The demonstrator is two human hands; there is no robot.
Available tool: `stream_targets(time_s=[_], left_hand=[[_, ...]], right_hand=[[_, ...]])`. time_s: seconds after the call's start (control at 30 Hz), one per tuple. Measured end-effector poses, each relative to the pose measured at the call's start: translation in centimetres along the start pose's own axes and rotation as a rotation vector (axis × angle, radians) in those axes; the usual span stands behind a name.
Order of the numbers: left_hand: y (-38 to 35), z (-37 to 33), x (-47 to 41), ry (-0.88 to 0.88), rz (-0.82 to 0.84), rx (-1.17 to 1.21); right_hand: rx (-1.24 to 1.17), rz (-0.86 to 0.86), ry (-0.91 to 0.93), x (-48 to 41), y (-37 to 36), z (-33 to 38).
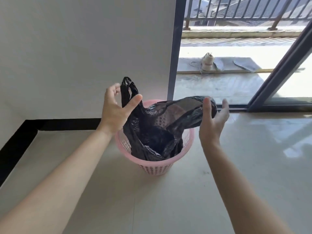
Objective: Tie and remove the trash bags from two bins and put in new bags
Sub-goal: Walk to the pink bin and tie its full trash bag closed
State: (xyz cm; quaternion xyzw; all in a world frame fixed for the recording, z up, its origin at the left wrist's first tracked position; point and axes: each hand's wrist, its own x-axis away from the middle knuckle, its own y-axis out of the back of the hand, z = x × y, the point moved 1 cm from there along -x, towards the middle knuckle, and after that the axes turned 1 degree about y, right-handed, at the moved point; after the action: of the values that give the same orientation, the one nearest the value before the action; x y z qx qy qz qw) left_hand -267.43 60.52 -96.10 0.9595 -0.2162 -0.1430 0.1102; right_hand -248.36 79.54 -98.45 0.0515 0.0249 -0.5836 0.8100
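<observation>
Fingers (116, 89) spread beside black bag (152, 132) (pink bin (155, 168), glossy tiled floor (168, 208)).

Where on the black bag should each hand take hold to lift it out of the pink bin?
By its two handle loops. The black bag sits in the pink bin with one loop standing by the left hand and the other drawn sideways against the right hand. Probably pinch each loop from its outer side; both hands look open, neither clearly gripping.
</observation>
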Motion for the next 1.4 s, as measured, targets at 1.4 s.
stream_targets(time_s=[1.4], left_hand=[[-2.5,-2.9,-0.9,0.3,0.133,0.554]], right_hand=[[0.568,0.599,0.419,-0.9,-5.3,-3.0]])
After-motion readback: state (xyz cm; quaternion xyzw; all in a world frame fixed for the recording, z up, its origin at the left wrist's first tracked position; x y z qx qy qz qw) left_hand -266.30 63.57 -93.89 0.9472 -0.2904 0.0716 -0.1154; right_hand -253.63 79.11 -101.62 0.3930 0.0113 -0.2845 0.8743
